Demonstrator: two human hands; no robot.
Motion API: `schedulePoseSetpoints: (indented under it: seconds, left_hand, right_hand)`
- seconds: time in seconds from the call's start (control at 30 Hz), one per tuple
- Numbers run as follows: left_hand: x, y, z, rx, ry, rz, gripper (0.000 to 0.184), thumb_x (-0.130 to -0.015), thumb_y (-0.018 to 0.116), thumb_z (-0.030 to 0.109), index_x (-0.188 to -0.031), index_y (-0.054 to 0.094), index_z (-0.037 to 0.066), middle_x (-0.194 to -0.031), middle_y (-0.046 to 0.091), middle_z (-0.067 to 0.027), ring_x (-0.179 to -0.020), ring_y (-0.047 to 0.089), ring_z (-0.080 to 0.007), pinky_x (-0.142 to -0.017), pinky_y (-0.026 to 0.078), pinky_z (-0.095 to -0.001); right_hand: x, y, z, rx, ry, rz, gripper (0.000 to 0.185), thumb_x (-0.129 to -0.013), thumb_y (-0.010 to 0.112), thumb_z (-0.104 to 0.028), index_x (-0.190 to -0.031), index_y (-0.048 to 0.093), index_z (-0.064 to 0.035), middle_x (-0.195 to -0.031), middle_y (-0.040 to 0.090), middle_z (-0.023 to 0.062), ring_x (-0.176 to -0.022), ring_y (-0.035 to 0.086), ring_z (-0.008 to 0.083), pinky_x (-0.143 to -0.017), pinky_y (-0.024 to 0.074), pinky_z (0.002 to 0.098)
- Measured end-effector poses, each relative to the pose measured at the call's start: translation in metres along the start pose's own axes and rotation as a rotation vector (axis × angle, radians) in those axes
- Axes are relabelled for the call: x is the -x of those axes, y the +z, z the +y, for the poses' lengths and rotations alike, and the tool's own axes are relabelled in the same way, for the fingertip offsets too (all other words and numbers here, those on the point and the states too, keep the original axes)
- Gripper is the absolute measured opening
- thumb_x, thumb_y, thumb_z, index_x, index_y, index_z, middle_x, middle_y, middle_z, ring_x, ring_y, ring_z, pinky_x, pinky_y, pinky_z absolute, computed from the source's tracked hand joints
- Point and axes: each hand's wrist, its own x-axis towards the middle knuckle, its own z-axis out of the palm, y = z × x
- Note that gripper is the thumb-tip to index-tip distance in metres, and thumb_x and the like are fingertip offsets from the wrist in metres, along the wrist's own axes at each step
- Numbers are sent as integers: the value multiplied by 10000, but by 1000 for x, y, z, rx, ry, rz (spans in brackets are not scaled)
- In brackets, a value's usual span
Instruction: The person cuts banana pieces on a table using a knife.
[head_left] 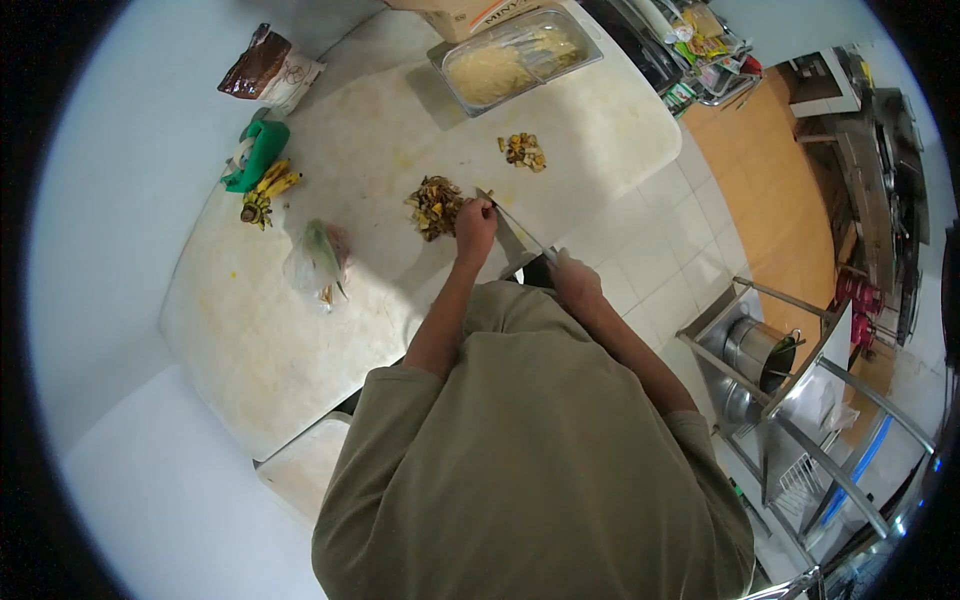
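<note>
My right hand (pixel 575 282) is closed round the handle of a knife (pixel 522 229), whose blade points up and left over the table edge. At the blade's far end my left hand (pixel 476 222) is closed, with its fingertips near a small yellow-brown piece (pixel 485 194); whether it grips that piece is too small to tell. Just left of my left hand lies a pile of dark brown and yellow peel-like pieces (pixel 436 208). Farther up, a smaller pile of cut yellow-brown pieces (pixel 524 152) rests on the white table (pixel 370 160).
A metal tray (pixel 468 100) of pale yellow food stands at the back beside a cardboard box (pixel 450 18). On the left are bananas (pixel 275 180), a green tape dispenser (pixel 258 155), a brown-and-white pouch (pixel 268 75) and a plastic bag (pixel 315 262). A metal rack (pixel 800 375) stands right.
</note>
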Motion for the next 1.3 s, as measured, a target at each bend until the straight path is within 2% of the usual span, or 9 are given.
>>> schedulePoseSetpoints:
  seconds: [0.13, 0.23, 0.43, 0.63, 0.77, 0.87, 0.97, 1.07, 1.3]
  left_hand:
    - [-6, 3, -12, -28, 41, 20, 102, -954, 656, 92, -980, 680, -3, -840, 672, -157, -737, 656, -265, -678, 525, -437]
    - [-8, -4, -2, -29, -31, -23, 83, -904, 645, 72, -966, 665, 20, -933, 621, -175, -873, 626, -339, -743, 505, -440]
    - [-33, 4, 25, -84, 43, -16, 93, -948, 618, 97, -990, 674, 35, -959, 646, -173, -885, 641, -339, -745, 522, -456]
    - [-84, 17, 64, 161, 132, -79, 136, -975, 619, 149, -1047, 659, 41, -992, 659, -145, -915, 633, -343, -769, 531, -453]
    - [-115, 0, 75, -105, 146, -100, 157, -962, 643, 160, -1082, 668, 62, -1078, 640, -119, -1059, 594, -335, -875, 512, -440]
    - [-136, -6, 69, -194, 278, -144, 251, -985, 642, 215, -1192, 663, 76, -1112, 609, -120, -1043, 597, -331, -918, 495, -470]
    - [-153, -4, 65, -258, 264, -351, 226, -943, 666, 173, -1149, 688, 83, -1129, 621, -108, -1084, 575, -324, -951, 476, -466]
    - [-159, -5, 75, -330, 254, -381, 198, -943, 663, 177, -1115, 699, 86, -1151, 625, -105, -1092, 578, -321, -954, 473, -463]
    - [-159, -3, 73, 3, 122, -232, 154, -963, 665, 203, -1006, 721, 66, -964, 684, -97, -905, 649, -274, -825, 523, -422]
  right_hand:
    - [14, -26, 8, -9, 88, -91, 383, -994, 553, -397, -1067, 524, -23, -879, 688, 266, -888, 672, 471, -760, 526, 559]
    - [24, -34, 19, 8, 103, -87, 397, -989, 560, -411, -1045, 542, -18, -874, 684, 267, -878, 667, 471, -760, 518, 563]
    - [23, -44, 33, -155, 133, 17, 436, -999, 557, -448, -1022, 600, -15, -788, 684, 250, -759, 682, 446, -698, 519, 544]
    - [8, -56, 26, -208, 196, 36, 435, -993, 571, -463, -1007, 620, -31, -751, 675, 234, -725, 676, 434, -666, 512, 533]
    - [8, -52, 31, -289, 219, 43, 440, -985, 587, -472, -1022, 629, -36, -742, 678, 222, -707, 679, 425, -644, 518, 512]
    - [8, -47, 38, -308, 243, 34, 439, -982, 594, -474, -1026, 631, -39, -734, 678, 217, -696, 679, 418, -634, 518, 502]
    - [4, -43, 44, -325, 251, 25, 436, -981, 598, -474, -1018, 632, -41, -724, 674, 219, -688, 676, 414, -629, 513, 497]
    - [-1, -59, 44, -346, 251, -3, 429, -980, 604, -468, -1011, 634, -41, -718, 668, 226, -681, 671, 415, -624, 505, 494]
    - [-17, -80, 54, -336, 191, 6, 421, -990, 602, -453, -993, 619, -33, -710, 654, 225, -668, 651, 419, -625, 490, 489]
